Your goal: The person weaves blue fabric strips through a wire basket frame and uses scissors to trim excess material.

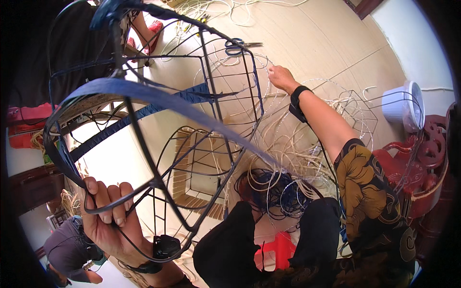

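A large black wire frame [156,182] stands on the left in front of me. Blue strip is wound around one of its bars [144,111] and a top corner. My left hand [109,218] is closed around a thin rod at the frame's lower left. From beside that hand a loose blue strip [192,113] loops up and runs across the frame toward a tangled dark blue bundle [288,192] between my knees. My right hand [281,78] reaches out beyond the frame, fingers closed; what they hold, if anything, is too small to make out.
Scissors [244,45] lie on the tiled floor [317,43]. Loose pale cords [293,129] spread below my right arm. A pale woven-edged frame [185,197] sits behind the wires. A bucket [402,103] and red carved furniture [418,163] stand right. Other people are at left.
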Available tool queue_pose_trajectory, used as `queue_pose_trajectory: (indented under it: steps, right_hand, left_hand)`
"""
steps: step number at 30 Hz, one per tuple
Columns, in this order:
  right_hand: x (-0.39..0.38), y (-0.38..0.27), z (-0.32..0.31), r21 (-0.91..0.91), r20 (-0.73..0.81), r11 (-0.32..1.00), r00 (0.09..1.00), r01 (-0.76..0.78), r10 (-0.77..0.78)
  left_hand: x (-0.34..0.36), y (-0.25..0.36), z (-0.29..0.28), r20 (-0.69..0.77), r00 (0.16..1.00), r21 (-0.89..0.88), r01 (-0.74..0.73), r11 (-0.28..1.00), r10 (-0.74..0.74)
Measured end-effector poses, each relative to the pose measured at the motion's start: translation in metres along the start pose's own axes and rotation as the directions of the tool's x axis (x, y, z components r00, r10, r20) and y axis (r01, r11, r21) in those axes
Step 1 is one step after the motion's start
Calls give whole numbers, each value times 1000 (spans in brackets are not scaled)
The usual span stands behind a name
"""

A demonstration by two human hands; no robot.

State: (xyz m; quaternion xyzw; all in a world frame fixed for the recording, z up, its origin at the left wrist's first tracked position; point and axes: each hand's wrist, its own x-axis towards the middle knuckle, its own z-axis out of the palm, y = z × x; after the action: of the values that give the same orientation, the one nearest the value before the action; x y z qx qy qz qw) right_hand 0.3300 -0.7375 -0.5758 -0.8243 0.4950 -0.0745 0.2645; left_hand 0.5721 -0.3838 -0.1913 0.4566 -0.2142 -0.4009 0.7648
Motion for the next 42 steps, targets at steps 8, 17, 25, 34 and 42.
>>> queue_pose_trajectory:
  steps: [8, 17, 25, 34, 42]
  right_hand:
    - [34, 14, 56, -71, 54, 994, 995, 82, -78]
    - [75, -31, 82, -125, 28, 983, 991, 133, -130]
    - [114, -37, 100, -193, 115, 976, 990, 102, -81]
    - [109, -53, 100, -192, 130, 972, 985, 135, -111]
    - [8, -61, 70, -16, 30, 917, 916, -400, 400]
  left_hand:
    - [20, -29, -25, -36, 999, -121, 10, 993, -15]
    - [29, -40, -44, -148, 983, -136, 87, 987, -107]
    - [38, -48, -56, -264, 959, -104, 76, 992, -101]
    - [40, -49, -66, -175, 982, -68, 60, 996, -72]
    - [42, -52, -59, -263, 962, -65, 63, 996, -78]
